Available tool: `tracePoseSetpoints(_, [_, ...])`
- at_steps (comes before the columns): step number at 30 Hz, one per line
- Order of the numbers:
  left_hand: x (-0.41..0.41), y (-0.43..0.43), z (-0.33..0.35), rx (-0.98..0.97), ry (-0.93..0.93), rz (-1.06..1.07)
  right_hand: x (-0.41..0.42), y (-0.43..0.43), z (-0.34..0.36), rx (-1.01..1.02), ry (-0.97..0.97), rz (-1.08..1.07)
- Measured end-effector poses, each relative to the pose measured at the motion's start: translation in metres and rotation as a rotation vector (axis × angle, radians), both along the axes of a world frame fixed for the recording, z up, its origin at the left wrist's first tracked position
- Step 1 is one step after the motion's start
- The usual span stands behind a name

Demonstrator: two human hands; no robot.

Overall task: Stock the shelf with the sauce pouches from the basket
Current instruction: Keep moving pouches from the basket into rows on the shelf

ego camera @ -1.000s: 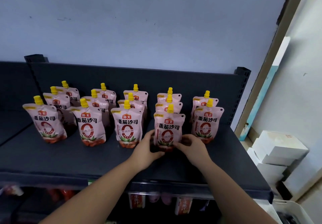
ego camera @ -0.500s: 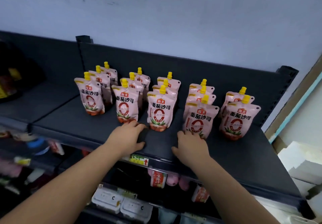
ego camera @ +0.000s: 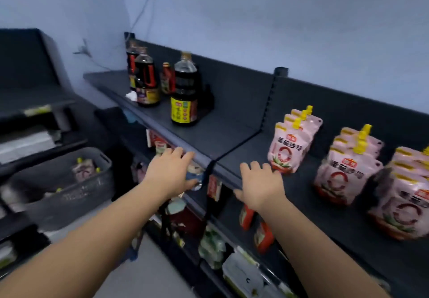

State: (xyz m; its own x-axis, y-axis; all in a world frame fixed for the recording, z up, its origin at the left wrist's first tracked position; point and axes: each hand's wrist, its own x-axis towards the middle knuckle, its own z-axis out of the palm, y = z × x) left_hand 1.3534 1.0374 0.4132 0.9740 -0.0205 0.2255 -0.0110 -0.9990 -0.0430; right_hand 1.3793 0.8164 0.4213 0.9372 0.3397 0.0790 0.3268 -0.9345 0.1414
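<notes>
Shelf [ego camera: 232, 133]: dark grey metal, top tier, running from upper left to lower right against a pale blue wall [ego camera: 278, 19]. Sauce pouches [ego camera: 287, 149] stand upright on the right-hand bay in rows going front to back. They are pink, with yellow spout caps and a red ring on the front. Three rows in view, the rightmost cut by the frame edge. Front pouch of the leftmost row sits near the shelf's front lip.

Left hand [ego camera: 169, 172]: palm down, fingers straight and slightly spread, holding nothing. Fingertips lie at the shelf's front lip, close to the seam between the two bays. Right hand [ego camera: 260, 186]: likewise flat and empty, fingers splayed over the front lip, tips just beside the base of the nearest pouch. Whether they touch it cannot be told.

Basket [ego camera: 69, 188]: grey plastic, low at the left, well apart from the stocked rows — a few more pouches with yellow caps lie inside, blurred.

Left bay carries large soy sauce bottles [ego camera: 184, 93] with dark contents and labels in yellow and red. A small red bottle [ego camera: 167, 78] stands among them, and a white crumpled scrap [ego camera: 132, 95] lies near the front edge. Lower shelves [ego camera: 227, 228] under the hands hold assorted packets and jars, too blurred to name.
</notes>
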Motion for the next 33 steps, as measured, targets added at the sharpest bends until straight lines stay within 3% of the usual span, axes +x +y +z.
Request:
tracePoseSetpoints(7, [-0.033, 0.157, -0.018, -0.036, 0.052, 0.251, 0.019, 0.173, -0.01, 0.025, 0.056, 0.245])
tracePoseSetpoints(14, [-0.041, 0.26, -0.044, -0.1, 0.128, 0.472, 0.055, 0.3, -0.021, 0.026, 0.063, 0.446])
tracePoseSetpoints(25, [0.012, 0.402, -0.067, -0.175, 0.127, 0.808, 0.158, 0.482, -0.038, -0.01, 0.137, 0.722])
tracePoseSetpoints(33, [0.069, 0.472, -0.094, -0.193, 0.164, 0.929, 0.218, 0.579, -0.075, -0.052, 0.255, 0.842])
